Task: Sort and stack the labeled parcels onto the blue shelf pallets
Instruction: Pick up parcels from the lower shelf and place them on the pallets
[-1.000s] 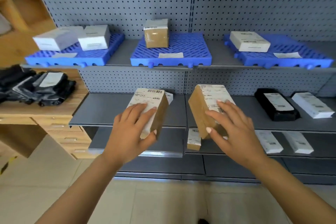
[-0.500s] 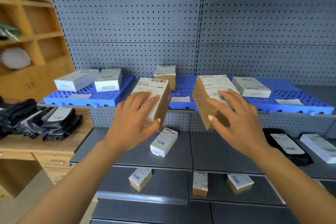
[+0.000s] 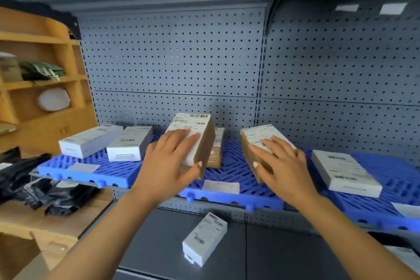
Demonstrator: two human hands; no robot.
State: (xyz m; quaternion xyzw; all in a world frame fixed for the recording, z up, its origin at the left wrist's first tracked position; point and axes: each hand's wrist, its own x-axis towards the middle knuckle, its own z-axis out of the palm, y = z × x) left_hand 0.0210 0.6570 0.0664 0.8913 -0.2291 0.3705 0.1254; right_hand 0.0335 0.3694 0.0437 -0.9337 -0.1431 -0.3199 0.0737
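The fingers [image 3: 181, 140] of the left hand [image 3: 168, 166] spread across the label of the left brown parcel [image 3: 193, 121], thumb pinching its brown side, and the right hand [image 3: 281, 170] grips the right brown parcel [image 3: 256, 134] likewise. Within the last second both parcels have climbed from the level of the lower grey shelf [image 3: 159, 234] to the middle blue pallet [image 3: 234, 170], above which they now hang tilted and apart, the left one just before a standing brown parcel [image 3: 217, 154]. The carry thus appears complete, and setting both down on this pallet is judged the step in hand.
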